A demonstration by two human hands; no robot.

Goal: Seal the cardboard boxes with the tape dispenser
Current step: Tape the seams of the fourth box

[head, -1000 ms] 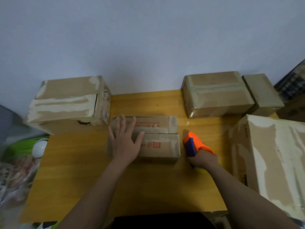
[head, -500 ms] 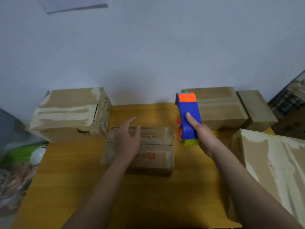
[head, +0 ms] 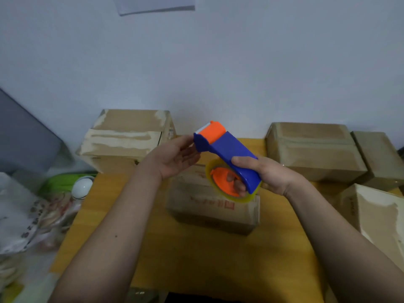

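Both hands have lifted off the small cardboard box [head: 213, 206] on the worktop [head: 196, 259]. Right hand [head: 265, 176] keeps its grip curled round the tape dispenser [head: 227, 154]; left hand [head: 175, 158], fingers relaxed, reaches its cutter end, probably for the tape's loose end.

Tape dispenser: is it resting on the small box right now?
No, the tape dispenser is held up in the air by the right hand, above the small box, with the left hand open at its front end.
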